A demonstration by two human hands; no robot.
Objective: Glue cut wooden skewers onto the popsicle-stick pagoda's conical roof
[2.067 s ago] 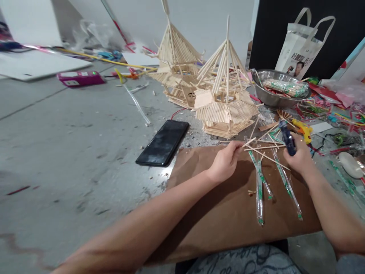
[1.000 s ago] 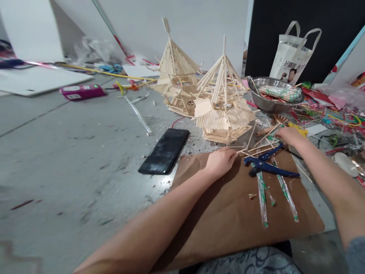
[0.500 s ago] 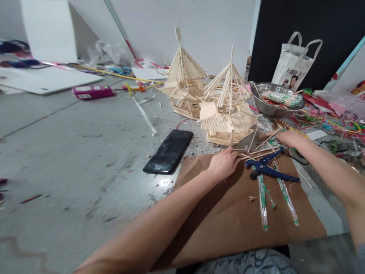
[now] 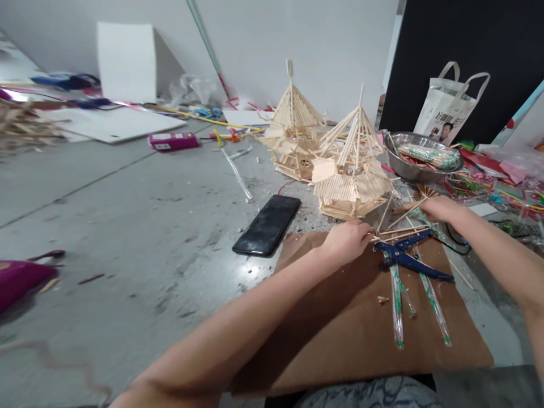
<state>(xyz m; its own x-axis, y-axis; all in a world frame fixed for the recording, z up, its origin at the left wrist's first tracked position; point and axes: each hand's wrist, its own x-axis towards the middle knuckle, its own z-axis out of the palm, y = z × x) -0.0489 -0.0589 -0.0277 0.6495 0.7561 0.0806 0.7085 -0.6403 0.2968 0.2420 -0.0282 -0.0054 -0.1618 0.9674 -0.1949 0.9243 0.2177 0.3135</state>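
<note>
My left hand [image 4: 347, 242] rests at the top edge of the brown paper sheet [image 4: 340, 340]. Its fingers are curled together by the ends of several thin wooden sticks [image 4: 403, 231]; what they pinch is hidden. Farther right, my right hand [image 4: 440, 208] reaches down among sticks and a green-printed wrapper, its fingers bent together and partly hidden. Between and below the hands lies a blue-handled cutter [image 4: 402, 258] on top of clear wrappers with green print [image 4: 433, 306]. Just beyond the left hand stands a small pavilion model of sticks [image 4: 352, 190] with an open-ribbed roof.
Behind it stands a second stick pavilion [image 4: 293, 122]. A black phone [image 4: 267, 225] lies left of the paper. A metal bowl [image 4: 419, 175] holds wrapped sticks, near a white bag [image 4: 444, 110]. Purple devices [image 4: 174, 141] lie on the floor; coloured scraps crowd the right.
The view has swung left, so things sit farther right and a second purple device shows at the left edge. Both hands stay near the same sticks.
</note>
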